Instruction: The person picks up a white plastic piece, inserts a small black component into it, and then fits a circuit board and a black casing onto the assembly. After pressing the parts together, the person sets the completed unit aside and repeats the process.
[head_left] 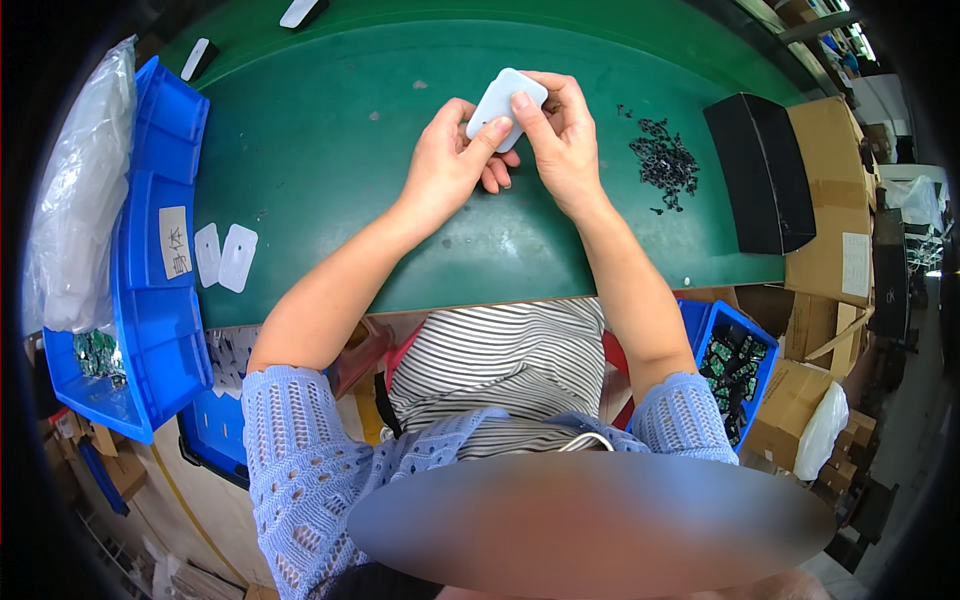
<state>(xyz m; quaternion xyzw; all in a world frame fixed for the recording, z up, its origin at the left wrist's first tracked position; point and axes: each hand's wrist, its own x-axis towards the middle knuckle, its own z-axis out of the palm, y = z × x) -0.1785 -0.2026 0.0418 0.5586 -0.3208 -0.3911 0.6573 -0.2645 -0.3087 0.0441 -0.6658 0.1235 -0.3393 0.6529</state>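
Item: one white casing piece [495, 100], rounded corners, held above the far middle of the green counter [330, 150], clear of its surface.

Hands: left hand [447, 155] closed on the piece's lower left, thumb on the face, some fingers curled below; right hand [568, 140] closed on its right side, thumb pressed to the face, fingers behind. Nothing else visible in either.

Stock, left: two pale flat plates [238, 258] lying side by side, near the blue bins [170, 340].

Stock, right: a loose heap of small black parts [665, 165], beside an upright black box [760, 175].

Far edge: two white-and-black pieces [199, 60], well apart; whether finished, cannot tell.

Progress, as judged: one piece mid-handling, its work apparently not complete; the two plates and the black heap seem unused. Whether anything is fitted to the held piece's hidden underside cannot be told.
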